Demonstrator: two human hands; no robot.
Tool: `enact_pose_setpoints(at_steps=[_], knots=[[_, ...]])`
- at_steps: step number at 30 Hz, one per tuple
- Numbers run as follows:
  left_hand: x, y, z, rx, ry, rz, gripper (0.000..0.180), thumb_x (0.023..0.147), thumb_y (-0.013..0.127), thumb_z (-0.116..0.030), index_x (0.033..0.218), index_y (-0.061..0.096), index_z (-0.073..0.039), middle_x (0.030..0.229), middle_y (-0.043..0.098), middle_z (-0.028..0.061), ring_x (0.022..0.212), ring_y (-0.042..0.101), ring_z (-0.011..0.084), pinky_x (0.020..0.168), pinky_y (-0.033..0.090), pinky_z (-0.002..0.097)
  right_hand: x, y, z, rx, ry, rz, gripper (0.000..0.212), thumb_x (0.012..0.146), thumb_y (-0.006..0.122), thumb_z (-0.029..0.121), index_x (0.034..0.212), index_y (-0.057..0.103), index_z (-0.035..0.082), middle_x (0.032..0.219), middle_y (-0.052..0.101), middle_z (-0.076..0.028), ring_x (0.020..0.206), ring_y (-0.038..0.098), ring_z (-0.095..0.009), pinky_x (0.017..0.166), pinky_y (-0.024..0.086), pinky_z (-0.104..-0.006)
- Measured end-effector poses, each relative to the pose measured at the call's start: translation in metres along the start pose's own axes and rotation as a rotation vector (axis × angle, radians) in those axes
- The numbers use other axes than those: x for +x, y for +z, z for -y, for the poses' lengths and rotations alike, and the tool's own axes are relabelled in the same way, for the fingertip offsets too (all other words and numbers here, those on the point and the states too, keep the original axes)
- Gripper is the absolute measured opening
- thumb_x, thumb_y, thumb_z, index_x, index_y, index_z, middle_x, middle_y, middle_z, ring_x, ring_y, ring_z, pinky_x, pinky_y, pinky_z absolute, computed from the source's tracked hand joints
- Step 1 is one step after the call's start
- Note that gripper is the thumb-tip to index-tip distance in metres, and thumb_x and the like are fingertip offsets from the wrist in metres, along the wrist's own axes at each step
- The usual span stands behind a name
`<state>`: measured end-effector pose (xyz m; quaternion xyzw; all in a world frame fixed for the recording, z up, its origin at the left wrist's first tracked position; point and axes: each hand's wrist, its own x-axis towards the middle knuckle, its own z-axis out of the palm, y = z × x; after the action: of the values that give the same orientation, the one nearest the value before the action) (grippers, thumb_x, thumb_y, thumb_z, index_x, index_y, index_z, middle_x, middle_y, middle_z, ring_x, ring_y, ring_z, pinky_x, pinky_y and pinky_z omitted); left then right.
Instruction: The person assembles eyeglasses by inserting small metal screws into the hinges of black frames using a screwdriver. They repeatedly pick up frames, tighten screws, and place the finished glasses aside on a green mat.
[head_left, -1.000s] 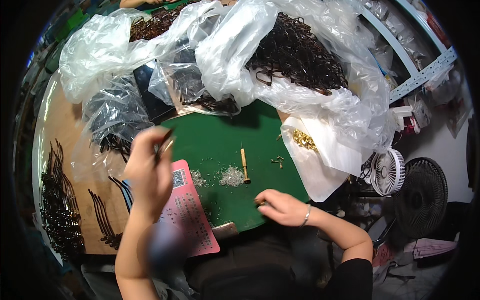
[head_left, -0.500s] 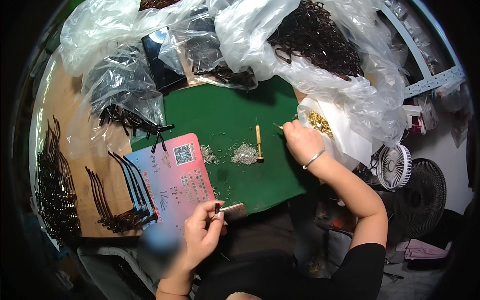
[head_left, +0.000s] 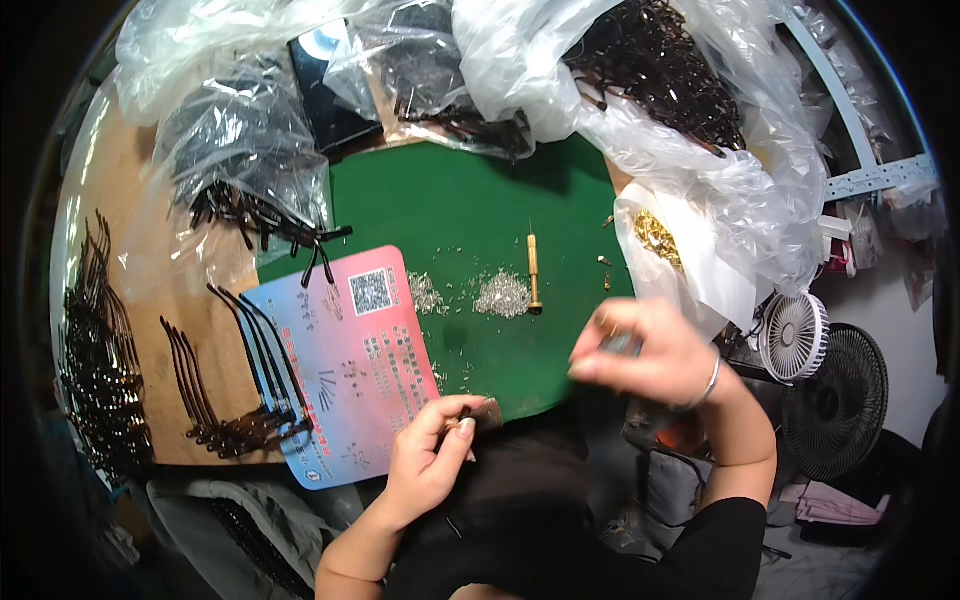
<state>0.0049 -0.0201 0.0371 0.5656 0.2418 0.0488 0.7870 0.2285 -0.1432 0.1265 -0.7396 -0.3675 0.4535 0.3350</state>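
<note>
Near the table's front edge, my left hand [head_left: 432, 462] is closed in a pinch around a dark eyeglass temple, mostly hidden by the fingers. Touching or just beyond its fingertips is a small metal block [head_left: 489, 413] with a textured face. My right hand [head_left: 645, 345], blurred by motion, hovers over the mat's right front with thumb and forefinger drawn together; what they hold cannot be made out. Small silver screws lie in a pile [head_left: 503, 295], beside a brass-coloured screwdriver [head_left: 533, 275]. A few tiny gold parts [head_left: 604, 260] rest on the green mat [head_left: 450, 200].
At left, dark temples lie in a bundle [head_left: 100, 380] and a smaller row [head_left: 190, 400], partly over a pink-and-blue card [head_left: 345, 350]. Plastic bags [head_left: 520, 60] line the back. White paper [head_left: 690, 260] holds gold parts [head_left: 655, 238] at right, near two fans [head_left: 795, 335].
My right hand has come back toward me from beside the gold parts. My left hand has shifted slightly right, its fingers closing further over the dark piece. The whole view has shifted a little.
</note>
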Motion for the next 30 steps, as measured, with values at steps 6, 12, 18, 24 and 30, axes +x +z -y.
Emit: enact_pose_setpoints(at_steps=[6,12,18,24,30], knots=[[-0.004,0.014,-0.006,0.143,0.045,0.018,0.025,0.091,0.052,-0.007,0.114,0.055,0.003,0.088,0.064,0.0085,0.061,0.056,0.0084,0.057,0.046,0.0226,0.02,0.065,-0.022,-0.074,-0.298,-0.064,0.019,0.081,0.065,0.018,0.078,0.058,0.001,0.073,0.059,-0.012,0.065,0.061,-0.024,0.057,0.049,-0.0336],[-0.007,0.009,-0.004,-0.036,-0.062,0.022,0.025,0.093,0.051,-0.012,0.114,0.056,0.0,0.086,0.067,0.0037,0.055,0.047,0.0012,0.05,0.039,0.0173,0.024,0.073,-0.022,-0.12,-0.366,-0.074,0.019,0.082,0.065,0.017,0.078,0.057,0.0,0.073,0.058,-0.011,0.061,0.06,-0.021,0.053,0.049,-0.0302],[-0.002,0.01,-0.006,-0.097,-0.065,0.055,0.028,0.093,0.051,-0.014,0.117,0.054,0.0,0.085,0.066,0.0031,0.054,0.045,0.0008,0.05,0.038,0.0164,0.021,0.072,-0.021,-0.018,-0.343,-0.153,0.017,0.081,0.065,0.015,0.078,0.057,0.0,0.074,0.059,-0.011,0.061,0.06,-0.021,0.052,0.048,-0.0287],[0.002,0.006,-0.006,-0.133,-0.082,0.057,0.021,0.093,0.051,-0.012,0.11,0.055,-0.001,0.087,0.066,0.0022,0.056,0.045,0.0001,0.05,0.037,0.0161,0.024,0.082,-0.02,-0.1,-0.397,-0.191,0.018,0.079,0.067,0.015,0.077,0.057,0.0,0.072,0.058,-0.011,0.06,0.059,-0.024,0.053,0.048,-0.0304],[0.004,-0.001,-0.004,-0.122,-0.079,0.114,0.015,0.092,0.051,-0.008,0.104,0.054,0.001,0.089,0.065,0.0052,0.075,0.059,0.0065,0.065,0.046,0.0193,0.03,0.064,-0.016,0.4,0.043,0.248,0.026,0.087,0.061,0.025,0.084,0.062,0.0,0.07,0.061,-0.003,0.056,0.053,-0.006,0.049,0.043,-0.0224]])
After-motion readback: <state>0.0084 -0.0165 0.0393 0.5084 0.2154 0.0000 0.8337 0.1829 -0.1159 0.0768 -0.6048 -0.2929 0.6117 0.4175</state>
